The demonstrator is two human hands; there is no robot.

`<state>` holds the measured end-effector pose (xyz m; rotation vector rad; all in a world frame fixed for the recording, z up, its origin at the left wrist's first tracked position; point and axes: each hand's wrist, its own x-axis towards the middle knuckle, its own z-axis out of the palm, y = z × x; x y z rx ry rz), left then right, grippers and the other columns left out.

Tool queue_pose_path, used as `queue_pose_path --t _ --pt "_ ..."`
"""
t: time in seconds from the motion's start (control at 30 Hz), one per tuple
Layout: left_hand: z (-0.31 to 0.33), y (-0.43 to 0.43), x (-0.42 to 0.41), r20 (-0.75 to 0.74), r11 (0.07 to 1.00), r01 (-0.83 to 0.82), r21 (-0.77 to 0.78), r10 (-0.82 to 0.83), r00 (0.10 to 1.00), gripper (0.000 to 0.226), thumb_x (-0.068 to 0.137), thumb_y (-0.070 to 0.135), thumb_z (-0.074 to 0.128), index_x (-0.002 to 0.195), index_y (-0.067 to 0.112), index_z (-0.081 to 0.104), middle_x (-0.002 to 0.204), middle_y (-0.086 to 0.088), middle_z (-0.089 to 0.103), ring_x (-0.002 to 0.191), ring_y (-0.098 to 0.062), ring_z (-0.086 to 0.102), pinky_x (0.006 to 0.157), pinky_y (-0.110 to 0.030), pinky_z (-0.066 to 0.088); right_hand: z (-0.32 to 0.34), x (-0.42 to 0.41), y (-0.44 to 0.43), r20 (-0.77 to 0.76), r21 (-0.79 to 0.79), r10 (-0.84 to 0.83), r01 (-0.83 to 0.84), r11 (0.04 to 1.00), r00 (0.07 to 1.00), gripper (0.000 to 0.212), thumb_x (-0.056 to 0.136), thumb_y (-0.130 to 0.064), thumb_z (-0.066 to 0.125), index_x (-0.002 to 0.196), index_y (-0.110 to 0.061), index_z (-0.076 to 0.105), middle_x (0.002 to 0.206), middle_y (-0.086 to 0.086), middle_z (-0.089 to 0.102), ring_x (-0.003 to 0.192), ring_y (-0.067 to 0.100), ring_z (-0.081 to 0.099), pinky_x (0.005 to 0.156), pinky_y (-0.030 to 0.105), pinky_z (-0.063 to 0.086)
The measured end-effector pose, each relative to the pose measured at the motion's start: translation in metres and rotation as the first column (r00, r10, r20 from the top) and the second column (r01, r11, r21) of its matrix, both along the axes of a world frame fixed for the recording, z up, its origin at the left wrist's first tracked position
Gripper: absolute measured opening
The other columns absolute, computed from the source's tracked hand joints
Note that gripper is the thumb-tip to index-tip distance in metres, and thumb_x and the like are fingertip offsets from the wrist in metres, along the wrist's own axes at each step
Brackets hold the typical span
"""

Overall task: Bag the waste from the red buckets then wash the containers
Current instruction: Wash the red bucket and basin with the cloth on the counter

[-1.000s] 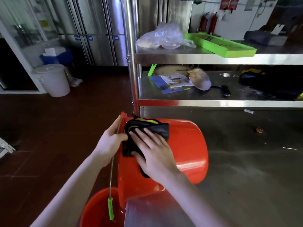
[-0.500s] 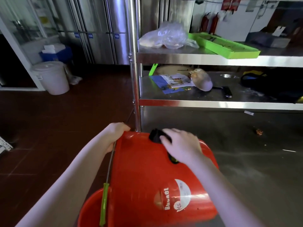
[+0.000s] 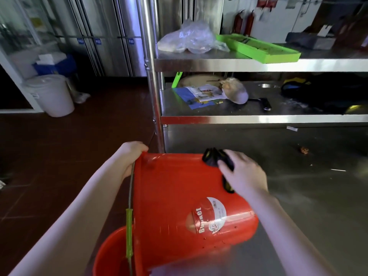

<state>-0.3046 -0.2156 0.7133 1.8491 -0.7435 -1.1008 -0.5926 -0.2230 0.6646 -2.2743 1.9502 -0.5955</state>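
A red bucket [image 3: 179,196] lies tipped on its side on the steel table, its label facing up and its wire handle with a green grip [image 3: 129,234] hanging down. My left hand [image 3: 131,154] grips the bucket's rim at the far left. My right hand [image 3: 243,174] presses a dark cloth [image 3: 214,159] against the bucket's outer wall near the top right. A second red bucket [image 3: 111,250] stands below the tipped one at the table's edge; only part of its rim shows.
The steel table [image 3: 298,196] stretches right, wet, with small scraps on it. Behind stands a steel shelf rack [image 3: 258,118] holding a plastic bag, a green tray, papers and a pan. A white lidded bin [image 3: 53,94] stands on the brown floor at left.
The bucket has rolled so its label now faces up. My right hand has slid the cloth across the wall to the far right side. My left hand moved up along the rim.
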Motion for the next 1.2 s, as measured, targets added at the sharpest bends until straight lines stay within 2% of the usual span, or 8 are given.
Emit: queue_pose_path --t 0.13,0.37,0.47,0.53,0.6,0.73,0.93,1.2 --pt "-0.003 -0.002 -0.004 0.02 0.999 -0.041 -0.003 0.041 0.999 0.022 0.089 0.002 0.057 0.074 0.017 0.058 0.077 -0.014 0.06 0.067 -0.028 0.061 0.068 -0.038 0.053 0.002 0.025 0.009 -0.058 -0.092 -0.043 0.038 0.995 0.997 0.034 0.09 -0.047 0.043 0.111 -0.027 0.061 0.108 -0.002 0.067 0.097 0.025 0.063 0.079 0.033 0.05" --pt "0.003 -0.006 0.007 0.072 0.99 0.032 0.137 -0.043 0.997 0.013 0.091 0.016 0.057 0.078 0.018 0.057 0.066 -0.001 0.055 0.047 -0.013 0.055 0.048 -0.02 0.042 -0.007 0.14 0.078 0.023 -0.303 0.431 -0.404 0.863 0.902 0.046 0.091 -0.043 0.044 0.132 -0.024 0.055 0.131 -0.002 0.058 0.127 0.022 0.049 0.103 0.038 0.039" --pt "0.017 0.002 0.008 0.082 0.967 0.171 0.188 -0.189 0.979 0.033 0.086 0.023 0.065 0.117 0.019 0.055 0.086 -0.006 0.067 0.067 -0.018 0.065 0.055 -0.027 0.05 -0.003 0.126 0.063 0.057 -0.269 0.353 -0.326 0.906 0.934 0.045 0.092 -0.045 0.044 0.13 -0.025 0.058 0.13 -0.002 0.06 0.127 0.021 0.051 0.104 0.039 0.041" --pt "0.025 0.011 0.006 0.419 0.924 0.32 0.208 -0.38 0.824 0.083 0.081 0.027 0.071 0.149 0.033 0.024 0.127 -0.009 0.053 0.099 -0.025 0.06 0.074 -0.035 0.052 0.001 0.126 0.053 0.065 -0.264 0.319 -0.292 0.919 0.945 0.044 0.09 -0.045 0.049 0.125 -0.023 0.062 0.124 0.0 0.064 0.12 0.023 0.056 0.1 0.039 0.045" --pt "0.028 0.034 0.0 0.79 0.9 0.388 0.197 -0.38 0.481 0.095 0.079 0.03 0.071 0.153 0.037 0.012 0.145 -0.009 0.035 0.122 -0.031 0.044 0.094 -0.041 0.046 0.005 0.132 0.042 0.062 -0.271 0.315 -0.287 0.919 0.947 0.041 0.088 -0.044 0.053 0.12 -0.021 0.066 0.117 0.001 0.068 0.114 0.024 0.061 0.096 0.038 0.048" --pt "0.005 0.103 -0.024 0.996 0.881 0.471 0.056 -0.083 0.038 0.074 0.074 0.012 0.071 0.143 0.017 0.047 0.141 -0.011 0.049 0.137 -0.035 0.038 0.105 -0.05 0.04 0.01 0.138 0.018 0.043 -0.181 0.317 -0.305 0.935 0.948 0.041 0.091 -0.049 0.045 0.12 -0.026 0.061 0.112 -0.003 0.066 0.108 0.023 0.06 0.092 0.038 0.046" --pt "-0.019 0.132 -0.025 0.952 0.951 0.294 -0.094 0.0 0.306 0.065 0.084 0.032 0.068 0.145 0.025 0.046 0.077 0.0 0.064 0.074 -0.026 0.056 0.055 -0.033 0.051 0.009 0.138 0.006 -0.027 -0.177 0.357 -0.356 0.918 0.934 0.045 0.093 -0.052 0.042 0.129 -0.03 0.056 0.121 -0.009 0.063 0.111 0.017 0.059 0.094 0.035 0.044" --pt "-0.017 0.113 -0.019 0.96 0.894 0.428 -0.131 0.008 0.278 0.049 0.078 0.01 0.073 0.127 0.013 0.065 0.049 0.002 0.053 0.037 -0.019 0.048 0.039 -0.026 0.045 -0.008 0.068 0.009 -0.009 -0.272 0.299 -0.291 0.917 0.954 0.043 0.091 -0.048 0.05 0.129 -0.03 0.059 0.13 -0.006 0.061 0.119 0.017 0.057 0.095 0.033 0.048"
